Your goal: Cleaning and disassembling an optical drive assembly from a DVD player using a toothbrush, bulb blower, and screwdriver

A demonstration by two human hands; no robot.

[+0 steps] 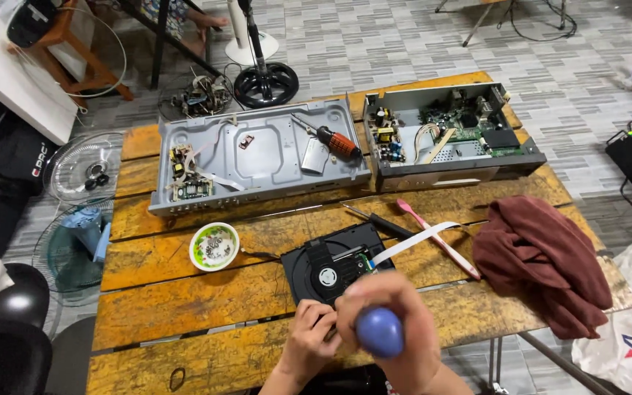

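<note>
Broadly, we worked at a worn wooden table (184, 307) whose yellow paint had flaked. Along its far side lay two opened metal cases: a grey case (257, 157) on the left, nearly stripped, with only a small circuit board at its left end, and a second case (451, 135) on the right with its green boards and wiring in place. An orange-handled screwdriver (334, 141) rested inside the grey case near its right edge. A crumpled dark red cloth (543, 263) covered the table's right end.

At the near edge sat the black disc drive (330, 267), out of either case, with a white ribbon cable (415, 241) trailing from it to the right. We judged the removal stage complete and the drive's own disassembly under way, since its body appeared whole.

A small white-and-green bowl (214, 246) left of the drive held loose screws. A pink tool (437, 238) and a dark slim tool (378, 221) lay just beyond the drive.

Our left hand (309, 340) pinched the drive's near edge with curled fingers. Our right hand (396, 329) was closed around a blue-handled screwdriver (380, 330), its tip hidden against the drive.
</note>
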